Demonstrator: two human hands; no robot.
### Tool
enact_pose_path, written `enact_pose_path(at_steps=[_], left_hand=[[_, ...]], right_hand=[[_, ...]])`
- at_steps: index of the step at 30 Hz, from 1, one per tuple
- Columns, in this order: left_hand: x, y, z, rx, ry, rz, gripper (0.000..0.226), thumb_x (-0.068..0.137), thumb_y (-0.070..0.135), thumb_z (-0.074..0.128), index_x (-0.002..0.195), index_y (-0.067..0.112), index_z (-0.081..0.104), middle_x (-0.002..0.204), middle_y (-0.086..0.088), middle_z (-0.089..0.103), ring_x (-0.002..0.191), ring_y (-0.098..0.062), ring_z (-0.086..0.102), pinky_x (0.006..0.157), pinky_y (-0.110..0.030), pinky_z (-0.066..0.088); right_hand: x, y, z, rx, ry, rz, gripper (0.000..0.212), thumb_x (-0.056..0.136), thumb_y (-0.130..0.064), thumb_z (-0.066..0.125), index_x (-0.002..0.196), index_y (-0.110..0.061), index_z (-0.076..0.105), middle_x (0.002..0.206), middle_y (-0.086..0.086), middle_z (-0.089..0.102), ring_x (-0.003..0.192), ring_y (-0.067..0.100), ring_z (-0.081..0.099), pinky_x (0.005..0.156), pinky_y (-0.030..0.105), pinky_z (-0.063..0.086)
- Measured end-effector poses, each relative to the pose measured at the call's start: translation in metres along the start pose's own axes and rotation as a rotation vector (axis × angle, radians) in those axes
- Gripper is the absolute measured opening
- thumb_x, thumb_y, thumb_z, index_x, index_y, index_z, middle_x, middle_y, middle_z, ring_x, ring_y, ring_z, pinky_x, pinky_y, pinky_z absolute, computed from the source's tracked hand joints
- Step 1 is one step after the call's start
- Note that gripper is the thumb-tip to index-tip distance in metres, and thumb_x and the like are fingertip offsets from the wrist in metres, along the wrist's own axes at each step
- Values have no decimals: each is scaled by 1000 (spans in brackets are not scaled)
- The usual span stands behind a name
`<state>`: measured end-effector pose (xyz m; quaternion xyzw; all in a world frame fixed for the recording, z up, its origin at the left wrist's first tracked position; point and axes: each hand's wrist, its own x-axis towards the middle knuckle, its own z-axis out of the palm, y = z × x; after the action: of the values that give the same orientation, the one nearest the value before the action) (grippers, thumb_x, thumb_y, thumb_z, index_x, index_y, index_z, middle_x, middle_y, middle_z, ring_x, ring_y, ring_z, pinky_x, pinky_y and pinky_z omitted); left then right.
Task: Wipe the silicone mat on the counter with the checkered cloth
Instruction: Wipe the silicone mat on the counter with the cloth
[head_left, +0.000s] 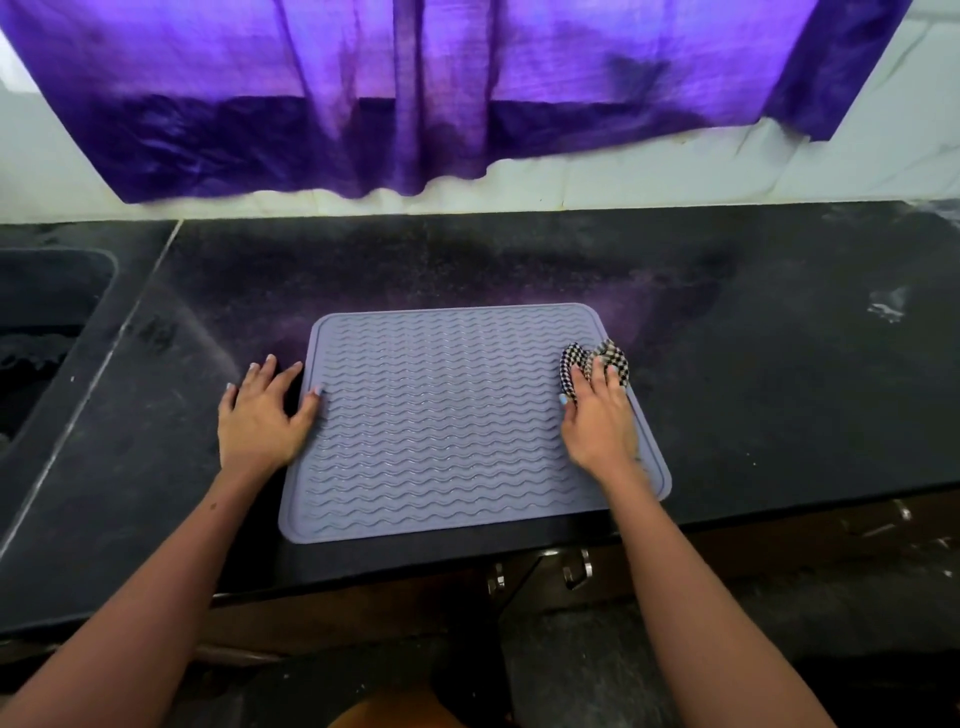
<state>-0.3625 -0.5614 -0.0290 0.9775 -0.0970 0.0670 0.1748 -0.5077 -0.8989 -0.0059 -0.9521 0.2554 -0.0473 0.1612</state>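
Leftmost, a dark sink basin (47, 312) is sunk into the black stone table (779, 389), its rim running along a pale seam line that cuts diagonally toward the near edge. Beside it, the person's left hand (262, 415) lies flat and open on the table, fingers spread and straight, with the thumb resting over the left border of the silicone mat (441, 415). At centre, the grey-lilac mat sits square to the table's near edge, its surface ribbed with rows of wavy ridges inside a raised border. On the mat's right side, near the far right corner, the right hand (600, 415) presses down on the bunched checkered cloth (592, 364), fingers laid over the fabric and only slightly bent, with the black-and-white folds showing past the fingertips; the cloth touches the mat just inside its right border. Farther right, a small pale smear (888, 306) marks the otherwise dusty table. Above and behind, a purple curtain (415, 93) hangs against a white tiled wall (675, 176), its hem ending just short of the table's back edge. Below the near edge, two metal cabinet handles (540, 571) catch the light
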Motion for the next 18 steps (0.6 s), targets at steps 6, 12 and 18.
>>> enact_pose_path(at_steps=[6, 12, 18], left_hand=[[1, 0, 2, 61, -42, 10, 79, 80, 66, 11, 142, 24, 37, 155, -8, 23, 144, -23, 16, 115, -46, 8], [2, 0, 1, 82, -110, 5, 74, 82, 60, 8, 146, 27, 25, 158, -5, 12, 146, -20, 6, 116, -43, 1], [0, 2, -1, 49, -82, -2, 68, 85, 53, 10, 145, 27, 29, 157, -4, 15, 145, -19, 9, 116, -42, 3]], right_hand=[[9, 2, 0, -40, -21, -15, 54, 96, -19, 38, 147, -20, 23, 159, 5, 7, 146, 26, 5, 119, 39, 11], [35, -13, -35, 414, 10, 312, 37, 94, -14, 44, 131, -15, 52, 140, 14, 47, 128, 33, 42, 103, 38, 37], [49, -39, -45, 467, 226, 225, 43, 96, -8, 42, 138, -16, 45, 152, 3, 31, 134, 28, 39, 106, 33, 34]])
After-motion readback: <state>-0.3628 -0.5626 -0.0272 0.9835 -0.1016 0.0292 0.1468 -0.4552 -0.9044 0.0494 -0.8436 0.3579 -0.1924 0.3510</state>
